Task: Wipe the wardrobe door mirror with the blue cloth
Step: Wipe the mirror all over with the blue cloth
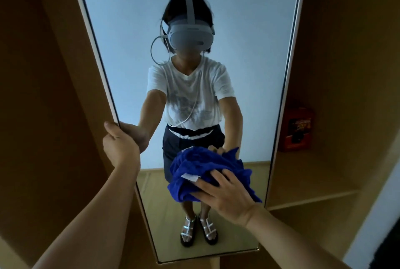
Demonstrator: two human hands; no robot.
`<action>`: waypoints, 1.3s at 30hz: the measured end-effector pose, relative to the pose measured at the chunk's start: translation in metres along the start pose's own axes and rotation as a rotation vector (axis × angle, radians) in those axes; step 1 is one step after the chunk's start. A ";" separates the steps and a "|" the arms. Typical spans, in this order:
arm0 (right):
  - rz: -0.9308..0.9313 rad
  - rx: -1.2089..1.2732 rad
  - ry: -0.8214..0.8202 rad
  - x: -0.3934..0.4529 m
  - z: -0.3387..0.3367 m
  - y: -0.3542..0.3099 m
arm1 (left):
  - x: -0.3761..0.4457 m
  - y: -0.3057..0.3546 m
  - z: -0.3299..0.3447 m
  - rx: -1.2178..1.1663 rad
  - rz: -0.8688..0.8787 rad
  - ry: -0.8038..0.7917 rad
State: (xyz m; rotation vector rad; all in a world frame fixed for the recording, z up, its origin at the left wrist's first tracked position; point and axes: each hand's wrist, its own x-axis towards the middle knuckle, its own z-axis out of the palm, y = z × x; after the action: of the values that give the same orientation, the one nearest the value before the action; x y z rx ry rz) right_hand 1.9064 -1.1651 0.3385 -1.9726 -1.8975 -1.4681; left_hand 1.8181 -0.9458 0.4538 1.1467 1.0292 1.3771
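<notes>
Up close, a person is pressing a blue cloth point(201, 173) against a wardrobe door mirror point(238, 30).
Right hand point(227, 195) is spreading its fingers flat over the bunched cloth, low on the glass; left hand point(119, 143) is gripping the mirror's left edge. Beside it, a red box point(296, 129) is sitting on a shelf point(307, 184).

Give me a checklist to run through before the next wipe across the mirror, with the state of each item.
1. Door steadied: left hand grips the mirror's left edge. Ok.
2. Cloth on the glass: right hand presses the bunched blue cloth against the mirror. Ok.
3. Cloth spread flat for full contact: it is crumpled into a wad. Not ok.
4. Glass ahead of the cloth free of obstacles: nothing is on it. Ok.
5. Smears or dust left on the glass: the dim light hides them. Cannot tell.
6. Red box on the shelf beside the door clear of the stroke: it sits outside the frame. Ok.
</notes>
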 end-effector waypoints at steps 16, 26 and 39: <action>0.626 -0.176 0.369 0.056 -0.072 0.124 | -0.005 0.002 -0.002 0.028 0.066 0.044; 0.874 0.009 0.067 -0.043 -0.005 0.014 | -0.004 -0.001 -0.002 0.039 0.060 0.042; 0.905 -0.020 0.365 0.095 -0.102 0.141 | -0.014 0.005 -0.010 0.055 0.062 -0.038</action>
State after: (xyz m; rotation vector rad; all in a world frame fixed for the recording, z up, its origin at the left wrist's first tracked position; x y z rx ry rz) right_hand 1.9408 -1.1900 0.5315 -1.9530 -0.6716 -1.3829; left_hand 1.8073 -0.9604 0.4551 1.2502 1.0174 1.3773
